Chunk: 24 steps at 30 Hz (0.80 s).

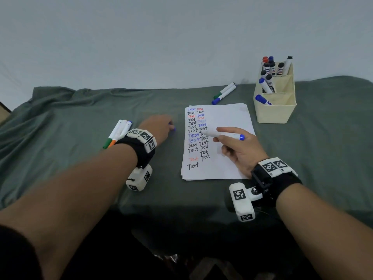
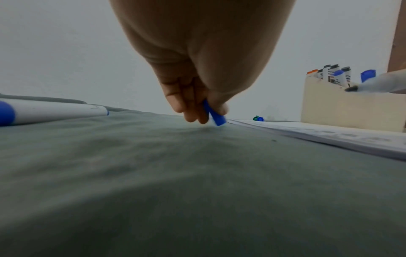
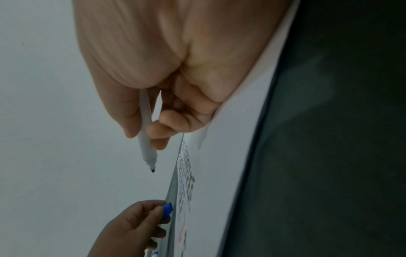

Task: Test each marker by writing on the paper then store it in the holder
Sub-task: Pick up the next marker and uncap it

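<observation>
Green cloth (image 1: 80,122): covers the table; all items below lie or stand on it.
Paper (image 1: 228,118): white stack at table centre, 2 columns of "Test" written in black, blue and red down its left part.
Right hand (image 1: 240,150): rests on the paper, thumb and fingers curled round the marker barrel in a writing grasp.
Marker (image 1: 224,135): white barrel with a blue rear end, uncapped; in the right wrist view its dark blue tip (image 3: 152,171) sits clear of the sheet.
Left hand (image 1: 159,128): on the cloth just left of the paper, thumb and fingers pinching the blue cap.
Blue cap (image 2: 214,113): held at the fingertips, its lower end at the cloth; whether it touches cannot be told.
Holder (image 1: 276,110): cream box with 3 compartments, right of the paper's far corner; capped markers stand or lean in every compartment, most in the rear one.
Loose markers, far (image 1: 224,93): 2 lying side by side beyond the paper, 1 green cap, 1 blue cap.
Loose markers, left (image 1: 117,134): 3 lying together beside the left wrist; green, orange and blue ends show.
</observation>
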Available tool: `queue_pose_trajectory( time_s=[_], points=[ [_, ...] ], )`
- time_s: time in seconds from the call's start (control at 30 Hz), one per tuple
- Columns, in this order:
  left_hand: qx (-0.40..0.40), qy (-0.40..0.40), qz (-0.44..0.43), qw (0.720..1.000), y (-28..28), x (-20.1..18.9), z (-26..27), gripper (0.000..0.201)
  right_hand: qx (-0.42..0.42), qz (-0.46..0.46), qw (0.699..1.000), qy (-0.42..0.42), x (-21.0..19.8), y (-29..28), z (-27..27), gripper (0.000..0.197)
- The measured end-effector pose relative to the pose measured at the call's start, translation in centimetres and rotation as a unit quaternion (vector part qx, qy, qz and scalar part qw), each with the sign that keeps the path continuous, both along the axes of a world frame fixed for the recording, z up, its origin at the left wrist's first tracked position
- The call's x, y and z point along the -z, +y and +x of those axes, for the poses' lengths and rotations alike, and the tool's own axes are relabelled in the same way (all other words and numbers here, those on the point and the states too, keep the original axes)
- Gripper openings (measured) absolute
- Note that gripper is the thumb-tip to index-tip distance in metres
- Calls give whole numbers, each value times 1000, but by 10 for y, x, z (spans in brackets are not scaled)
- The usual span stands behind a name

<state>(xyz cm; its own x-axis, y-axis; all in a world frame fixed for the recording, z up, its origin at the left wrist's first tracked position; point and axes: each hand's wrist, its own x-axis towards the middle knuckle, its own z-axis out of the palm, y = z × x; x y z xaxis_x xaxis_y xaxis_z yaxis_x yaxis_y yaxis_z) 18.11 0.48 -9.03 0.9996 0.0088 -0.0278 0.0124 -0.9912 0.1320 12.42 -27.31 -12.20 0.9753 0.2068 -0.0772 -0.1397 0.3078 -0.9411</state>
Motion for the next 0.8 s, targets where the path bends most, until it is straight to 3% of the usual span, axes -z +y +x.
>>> queue_pose_trajectory(
  time_s=[0.13, 0.27, 0.6, 0.8],
  points=[
    [40, -19, -117, 992, -15, -5, -15, 8, -12, -2, 1000, -10, 2, 1, 1, 23],
    [75, -5, -149, 986, -29, -9, -26, 4, -28, -8, 999, -21, 4, 0, 2, 23],
    [138, 55, -164, 975, -61, -12, -36, 7, -31, -27, 999, -31, 5, 0, 2, 19],
    [146, 60, -115, 981, -62, -9, -42, 5, -52, -71, 994, -57, 3, 2, 0, 17]
  ],
)
